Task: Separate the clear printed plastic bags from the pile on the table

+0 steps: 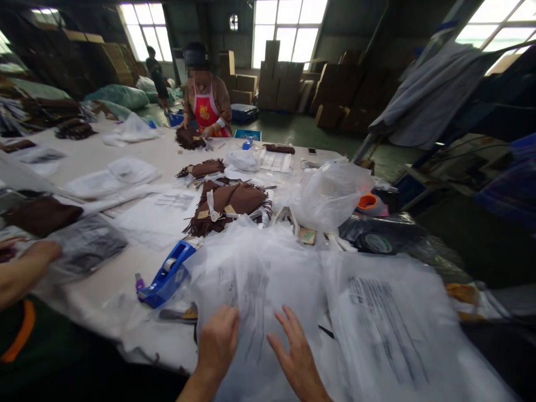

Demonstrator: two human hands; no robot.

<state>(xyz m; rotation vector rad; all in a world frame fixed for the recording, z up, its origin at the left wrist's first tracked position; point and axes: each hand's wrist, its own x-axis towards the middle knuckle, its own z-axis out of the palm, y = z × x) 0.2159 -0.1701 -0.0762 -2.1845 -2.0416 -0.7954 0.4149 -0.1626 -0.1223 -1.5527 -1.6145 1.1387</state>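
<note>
A printed clear plastic bag [255, 268] lies in front of me at the near edge of the table. My left hand [218, 339] is closed on the bag's left part, its fingertips curled out of sight. On the bag's right side, my right hand [295, 357] is open, with fingers apart over the plastic. A second printed plastic bag [385, 318] lies flat to the right. Left of my hands stands a blue tape dispenser [167, 273]. Beyond the bag, folded brown fringed textiles [237, 201] with tan tags lie in a pile.
A co-worker in a red apron [205, 109] handles a brown fringed textile across the table. Another person's hand [37, 257] reaches in at left beside a bagged dark item [87, 243]. A crumpled plastic bag [335, 192] and an orange tape roll [367, 202] sit at right.
</note>
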